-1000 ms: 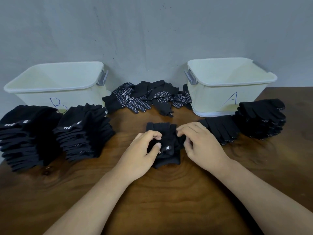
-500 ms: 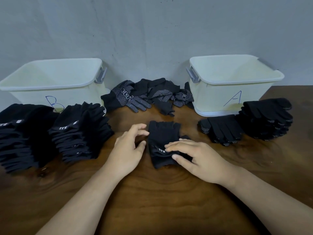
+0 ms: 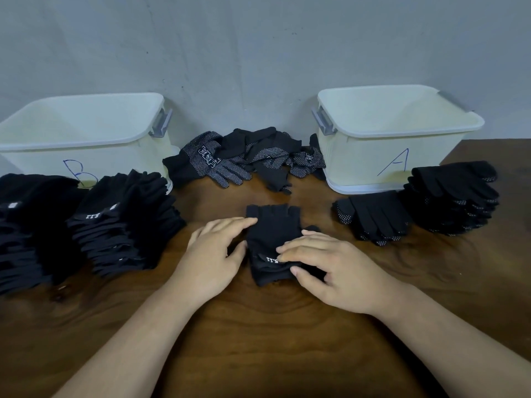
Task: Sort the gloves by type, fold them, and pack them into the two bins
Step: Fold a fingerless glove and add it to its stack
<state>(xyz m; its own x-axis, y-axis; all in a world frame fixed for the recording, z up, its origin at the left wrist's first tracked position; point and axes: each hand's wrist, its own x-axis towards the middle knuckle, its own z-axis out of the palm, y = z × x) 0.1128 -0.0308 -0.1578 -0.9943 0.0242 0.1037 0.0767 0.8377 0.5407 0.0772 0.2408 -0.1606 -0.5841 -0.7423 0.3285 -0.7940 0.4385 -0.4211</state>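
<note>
A black fingerless glove pair lies flat at the table's middle. My left hand rests against its left edge with fingers straight. My right hand lies flat on its cuff end, fingers straight, thumb at the lower edge. Two stacks of fingerless gloves stand at the left in front of bin B. Stacks of dotted full-finger gloves and a smaller one sit beside bin A. Unsorted gloves are heaped between the bins.
Both white bins stand against the grey wall and look empty. The wooden table stretches toward me below my forearms. The leftmost glove stack runs off the frame's left edge.
My hands stopped pinching the glove and flattened out. The left one moved to its left edge, the right one onto its cuff, and the glove now lies spread flat.
</note>
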